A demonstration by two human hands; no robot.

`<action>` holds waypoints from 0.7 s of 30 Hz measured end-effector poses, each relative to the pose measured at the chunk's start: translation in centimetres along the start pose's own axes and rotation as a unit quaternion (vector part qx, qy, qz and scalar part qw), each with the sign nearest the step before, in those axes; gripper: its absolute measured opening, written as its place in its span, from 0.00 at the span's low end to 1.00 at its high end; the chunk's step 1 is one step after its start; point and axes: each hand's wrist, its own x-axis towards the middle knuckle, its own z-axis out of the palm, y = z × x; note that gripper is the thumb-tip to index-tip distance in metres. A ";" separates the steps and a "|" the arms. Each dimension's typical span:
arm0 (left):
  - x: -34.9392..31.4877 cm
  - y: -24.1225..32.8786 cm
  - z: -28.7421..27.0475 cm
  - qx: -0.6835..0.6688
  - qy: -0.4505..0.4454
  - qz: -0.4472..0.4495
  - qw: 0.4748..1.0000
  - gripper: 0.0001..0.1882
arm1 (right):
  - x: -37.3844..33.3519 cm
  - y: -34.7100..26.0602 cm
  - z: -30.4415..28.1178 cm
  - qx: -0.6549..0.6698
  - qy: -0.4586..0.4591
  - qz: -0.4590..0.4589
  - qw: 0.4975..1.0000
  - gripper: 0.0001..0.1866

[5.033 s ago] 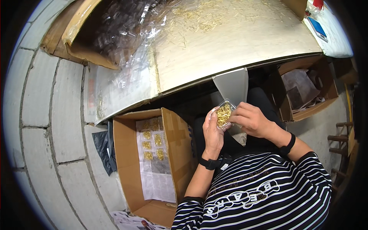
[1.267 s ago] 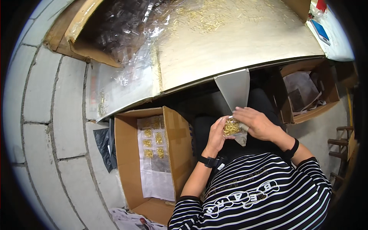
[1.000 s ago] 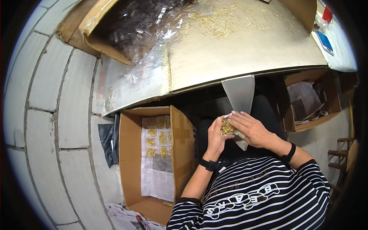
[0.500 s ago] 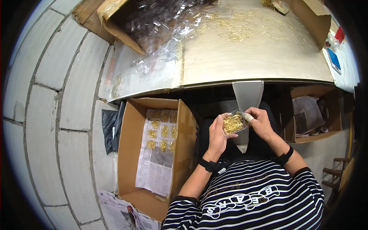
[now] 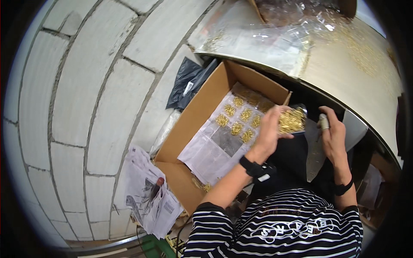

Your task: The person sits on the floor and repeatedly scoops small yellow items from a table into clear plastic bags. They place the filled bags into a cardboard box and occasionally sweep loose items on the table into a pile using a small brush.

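Over one cardboard box [image 5: 202,112], left hand [image 5: 269,131] holding one bag of gold pieces [image 5: 291,121]

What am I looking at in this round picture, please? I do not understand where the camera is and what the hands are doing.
The camera sits on a person's head and looks down, so the striped shirt at the bottom belongs to that person. Its wide lens bends straight lines, which is why the wall looks curved.

The left hand holds a small clear bag of gold-coloured metal pieces. The right hand is beside it, with a small pale thing between the fingers; I cannot tell what it is.

To the left, below the hands, stands an open cardboard box. Inside it, more small bags of gold pieces lie on a sheet of paper. Above is a grey table with loose gold pieces and clear plastic film. Printed papers lie on the floor by the wall.
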 end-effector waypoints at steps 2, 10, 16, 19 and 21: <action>-0.3 2.4 -4.5 -0.010 0.023 0.038 0.999 0.19 | 0.1 -0.1 -0.2 0.056 0.026 -0.007 0.998 0.21; -6.2 0.5 -23.6 0.074 0.166 -0.196 0.964 0.14 | -4.0 11.2 -4.2 -0.016 0.019 0.099 0.995 0.27; -7.4 -9.5 -26.8 -0.029 0.204 -0.297 0.932 0.13 | -3.5 9.0 -3.6 -0.079 -0.064 0.084 0.991 0.26; -6.9 -12.6 -25.2 -0.007 0.214 -0.317 0.924 0.12 | -1.9 6.6 -2.0 -0.091 -0.082 -0.017 0.992 0.26; -6.7 -12.3 -23.6 0.088 0.225 -0.304 0.921 0.09 | -1.5 5.4 -2.1 -0.100 -0.123 -0.006 0.987 0.29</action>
